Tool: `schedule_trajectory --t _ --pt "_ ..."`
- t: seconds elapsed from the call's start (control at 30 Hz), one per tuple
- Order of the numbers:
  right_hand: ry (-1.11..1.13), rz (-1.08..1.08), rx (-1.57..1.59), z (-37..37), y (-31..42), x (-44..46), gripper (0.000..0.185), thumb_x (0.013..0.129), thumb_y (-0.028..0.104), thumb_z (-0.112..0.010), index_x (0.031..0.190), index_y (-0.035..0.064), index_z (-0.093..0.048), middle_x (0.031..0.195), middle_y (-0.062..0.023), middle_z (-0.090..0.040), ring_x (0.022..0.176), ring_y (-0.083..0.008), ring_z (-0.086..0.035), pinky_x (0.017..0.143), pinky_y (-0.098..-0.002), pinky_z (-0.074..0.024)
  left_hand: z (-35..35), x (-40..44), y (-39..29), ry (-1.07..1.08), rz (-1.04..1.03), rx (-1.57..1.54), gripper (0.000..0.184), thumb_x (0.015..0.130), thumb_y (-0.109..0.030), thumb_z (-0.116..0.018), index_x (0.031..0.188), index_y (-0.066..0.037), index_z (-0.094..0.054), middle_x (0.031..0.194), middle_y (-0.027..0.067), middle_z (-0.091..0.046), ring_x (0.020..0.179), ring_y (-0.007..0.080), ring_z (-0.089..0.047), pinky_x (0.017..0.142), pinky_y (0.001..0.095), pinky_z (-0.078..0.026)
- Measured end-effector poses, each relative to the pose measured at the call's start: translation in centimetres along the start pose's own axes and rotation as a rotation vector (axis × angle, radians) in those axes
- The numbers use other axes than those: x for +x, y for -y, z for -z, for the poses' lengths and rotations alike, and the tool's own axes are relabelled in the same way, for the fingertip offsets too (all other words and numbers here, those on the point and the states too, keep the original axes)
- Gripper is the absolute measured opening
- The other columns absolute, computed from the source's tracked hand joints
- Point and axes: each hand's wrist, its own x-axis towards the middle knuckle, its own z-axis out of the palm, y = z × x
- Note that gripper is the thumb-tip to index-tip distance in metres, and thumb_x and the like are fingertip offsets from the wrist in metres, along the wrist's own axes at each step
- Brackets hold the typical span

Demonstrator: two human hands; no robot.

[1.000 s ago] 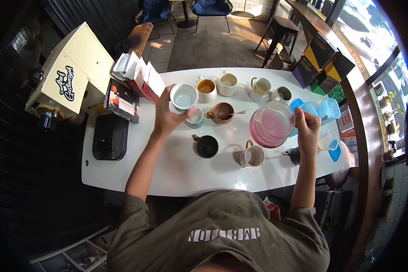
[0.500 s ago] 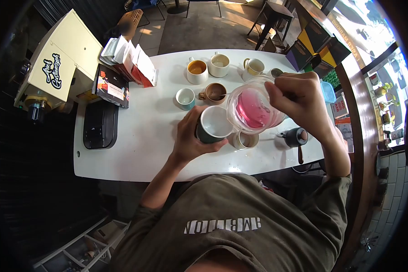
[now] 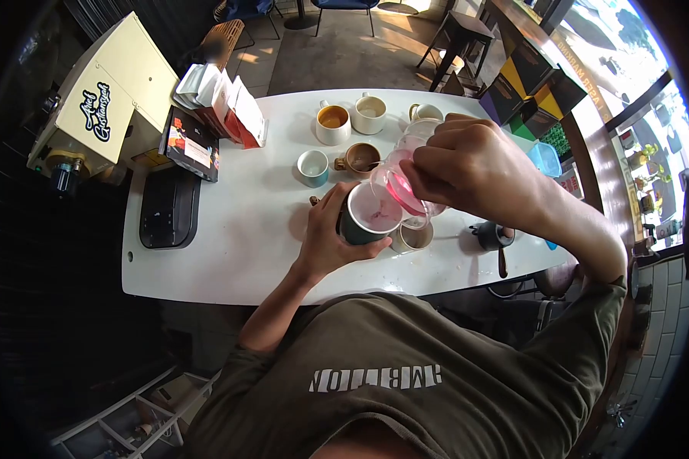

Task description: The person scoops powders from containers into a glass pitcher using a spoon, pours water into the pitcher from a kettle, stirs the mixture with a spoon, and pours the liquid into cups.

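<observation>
My left hand [image 3: 319, 241] is wrapped round a dark green cup [image 3: 355, 232] with a white inside, lifted over the table. My right hand [image 3: 461, 164] grips a clear pitcher [image 3: 415, 138] of pink liquid, tipped so that its rim hangs over the cup's mouth. Pink shows inside the cup. Below the pitcher, partly hidden, stands a pale mug [image 3: 415, 239]. Farther back are a brown mug [image 3: 362, 157] with a spoon in it and a teal mug [image 3: 312, 168]. The pitcher's handle is hidden by my right fingers.
A white mug with an orange inside [image 3: 333, 131] and cream mugs [image 3: 370, 115] stand toward the table's far edge. On the right is a dark pot with a wooden handle [image 3: 491, 236]. A black scale [image 3: 168, 213], a cream machine [image 3: 103, 84] and paper bags [image 3: 226, 103] stand left.
My right hand has tipped the pitcher farther toward the cup, with the elbow out to the right. Pink now shows in the cup, which was white inside before.
</observation>
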Motion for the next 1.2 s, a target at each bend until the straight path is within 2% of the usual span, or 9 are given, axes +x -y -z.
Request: schedule_trajectory --t 0.2,0.43,0.63,0.8,0.83,0.9,1.1,1.2 --pt "0.019 0.144 -0.068 0.7 0.6 1.1 0.024 0.091 0.018 -0.065 0.073 0.0014 -0.064 0.062 -0.0129 -0.060 0.068 -0.0329 -0.066 0.065 -0.0435 -0.0538 -0.1 -0.1 -0.1 -0.014 -0.018 -0.011 0.075 0.064 -0.038 -0.090 0.120 -0.001 -0.056 0.103 0.0161 -0.069 0.095 0.0293 -0.070 0.083 0.0404 -0.056" --pt "0.043 0.158 -0.146 1.3 1.4 1.5 0.023 0.088 0.017 -0.066 0.071 0.0012 -0.064 0.063 -0.0118 -0.061 0.068 -0.0303 -0.067 0.067 -0.0417 -0.0556 0.0 -0.3 -0.1 -0.030 -0.009 -0.058 0.073 0.064 -0.037 -0.089 0.119 -0.001 -0.056 0.103 0.0159 -0.069 0.094 0.0284 -0.071 0.083 0.0392 -0.056" --pt "0.023 0.212 -0.165 1.3 2.4 1.6 0.016 0.076 0.018 -0.070 0.073 0.0022 -0.066 0.067 -0.0083 -0.063 0.074 -0.0253 -0.067 0.072 -0.0371 -0.0574 -0.1 0.0 -0.4 -0.057 -0.020 -0.050 0.073 0.062 -0.038 -0.090 0.117 -0.001 -0.057 0.102 0.0157 -0.069 0.092 0.0286 -0.070 0.082 0.0393 -0.056" --pt "0.012 0.351 -0.385 1.1 3.1 1.5 0.016 0.068 0.018 -0.070 0.068 0.0036 -0.062 0.060 -0.0026 -0.054 0.065 -0.0191 -0.060 0.068 -0.0322 -0.0499 -0.1 0.2 -0.2 -0.057 -0.020 -0.073 0.071 0.062 -0.038 -0.090 0.113 -0.002 -0.057 0.099 0.0152 -0.069 0.089 0.0292 -0.070 0.079 0.0399 -0.056" --pt "0.012 0.350 -0.385 0.9 3.1 1.4 0.016 0.068 0.018 -0.070 0.068 0.0036 -0.062 0.060 -0.0026 -0.054 0.065 -0.0191 -0.060 0.068 -0.0322 -0.0499 -0.1 0.2 -0.2 -0.057 -0.018 -0.097 0.070 0.062 -0.038 -0.090 0.112 -0.003 -0.057 0.098 0.0150 -0.069 0.089 0.0295 -0.070 0.078 0.0400 -0.056" --pt "-0.094 0.420 -0.387 0.1 3.0 1.1 0.019 0.067 0.010 -0.071 0.064 0.0027 -0.054 0.061 -0.0011 -0.041 0.058 -0.0180 -0.048 0.060 -0.0333 -0.0437 -0.1 0.3 -0.3 -0.056 -0.015 -0.121 0.069 0.062 -0.038 -0.090 0.112 -0.003 -0.057 0.096 0.0148 -0.069 0.088 0.0297 -0.070 0.077 0.0402 -0.056" --pt "-0.141 0.512 -0.437 -0.5 3.0 0.9 0.025 0.077 0.005 -0.069 0.060 0.0021 -0.050 0.060 -0.0019 -0.039 0.057 -0.0185 -0.047 0.059 -0.0331 -0.0431 0.0 0.6 -0.4 -0.065 -0.059 -0.089 0.066 0.063 -0.036 -0.091 0.111 -0.004 -0.058 0.094 0.0142 -0.069 0.086 0.0289 -0.071 0.075 0.0397 -0.056" --pt "-0.173 0.538 -0.443 -0.9 2.9 0.7 0.026 0.078 0.006 -0.069 0.060 0.0021 -0.051 0.059 -0.0023 -0.040 0.058 -0.0183 -0.048 0.060 -0.0326 -0.0438 0.0 0.7 -0.5 -0.059 -0.063 -0.087 0.066 0.063 -0.036 -0.091 0.110 -0.003 -0.058 0.093 0.0137 -0.069 0.085 0.0282 -0.071 0.074 0.0392 -0.056"
